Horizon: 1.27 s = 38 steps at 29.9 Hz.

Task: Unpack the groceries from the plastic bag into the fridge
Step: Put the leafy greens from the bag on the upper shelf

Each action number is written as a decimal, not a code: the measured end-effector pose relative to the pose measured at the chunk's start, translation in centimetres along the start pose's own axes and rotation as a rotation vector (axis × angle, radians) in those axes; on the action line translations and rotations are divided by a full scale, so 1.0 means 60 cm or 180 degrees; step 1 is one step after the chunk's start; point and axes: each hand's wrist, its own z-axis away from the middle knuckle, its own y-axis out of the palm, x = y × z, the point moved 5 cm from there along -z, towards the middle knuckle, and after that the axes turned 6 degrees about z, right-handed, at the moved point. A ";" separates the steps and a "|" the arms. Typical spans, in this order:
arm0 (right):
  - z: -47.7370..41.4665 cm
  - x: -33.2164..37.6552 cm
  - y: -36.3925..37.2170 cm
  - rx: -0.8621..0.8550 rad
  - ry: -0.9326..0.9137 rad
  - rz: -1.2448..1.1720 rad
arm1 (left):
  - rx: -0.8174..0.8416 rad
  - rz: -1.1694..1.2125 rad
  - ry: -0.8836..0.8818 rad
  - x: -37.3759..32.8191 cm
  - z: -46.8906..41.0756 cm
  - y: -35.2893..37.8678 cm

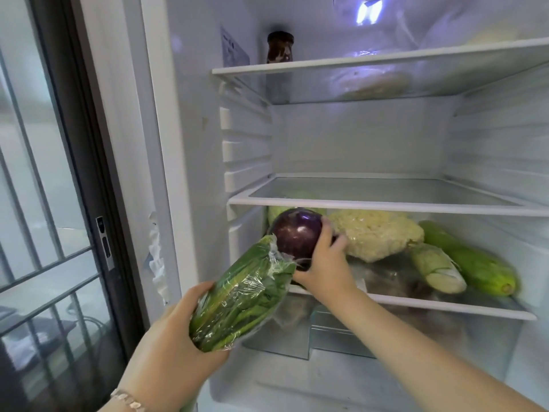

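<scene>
The fingers (327, 233) of the right hand (323, 264) were curled around the right side of a round dark purple eggplant (295, 233), with the thumb under it, so this hand gripped the eggplant firmly. The eggplant was at the front left of the lower glass shelf (445, 306) of the white fridge (190, 144); whether it already rested on the shelf I could not tell. The fingers (215, 356) of the left hand (175, 337) were bent under a bundle of green leafy vegetables wrapped in clear plastic film (242, 295), and the thumb lay on its upper side, so the bundle was held from both sides. It was in the air, outside the fridge and in front of its lower part, tilted, with its upper end just beside the eggplant. On the left wrist there was a pale metal bracelet (127, 400). On the same lower shelf, to the right of the eggplant, lay a pale yellow-white cauliflower (375, 233), then a light green stalk vegetable with a cut white end (436, 270), and a long bright green gourd (475, 264) near the right wall. The middle glass shelf (386, 205) was above them. On the top glass shelf (356, 59) a dark glass jar with a dark lid (280, 47) stood upright at the back left. To the left of the fridge was a dark-framed glass door with bars (50, 218).
</scene>
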 end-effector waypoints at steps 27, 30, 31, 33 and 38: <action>0.073 0.076 -0.342 0.1822 -0.0639 0.1538 | -0.0738 -0.1094 0.3339 -0.286 -0.046 0.032; 0.077 0.074 -0.392 0.1568 -0.0735 0.0827 | -0.1258 -0.1174 0.4020 -0.337 -0.061 0.014; 0.079 0.078 -0.407 0.1365 -0.0836 0.0573 | -0.1423 -0.1149 0.4131 -0.354 -0.068 0.007; 0.082 0.085 -0.442 0.0757 -0.1105 0.0138 | -0.1859 -0.1128 0.4341 -0.390 -0.074 -0.010; 0.096 0.101 -0.525 -0.0536 -0.1690 -0.0607 | -0.3163 -0.0934 0.4689 -0.477 -0.086 -0.072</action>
